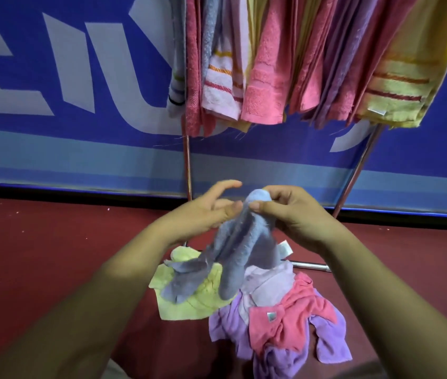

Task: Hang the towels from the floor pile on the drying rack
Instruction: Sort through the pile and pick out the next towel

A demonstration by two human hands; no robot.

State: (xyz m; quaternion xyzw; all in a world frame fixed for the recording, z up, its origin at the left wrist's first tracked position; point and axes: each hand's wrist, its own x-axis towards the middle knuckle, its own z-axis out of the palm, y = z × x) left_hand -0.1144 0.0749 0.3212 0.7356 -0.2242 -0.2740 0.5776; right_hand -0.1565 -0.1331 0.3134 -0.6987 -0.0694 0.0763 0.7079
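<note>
**Blue towel point(233, 250) held over pile point(285, 324)**

Nearest, the pile lay on the floor point(52, 255): one yellow towel, one pink, two purplish. Above it, the right hand point(293, 214) pinched one blue towel; the left hand point(211, 212), fingers spread, touched it. Farther, the rack point(188, 165) showed two legs and many hung towels point(266, 77).

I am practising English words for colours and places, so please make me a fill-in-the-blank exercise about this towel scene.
1. The right hand grips a ___ towel.
2. The pile lies on the ___, below the rack.
3. The yellow towel lies to the ___ of the pink towel.
Missing words: blue; floor; left.
</note>
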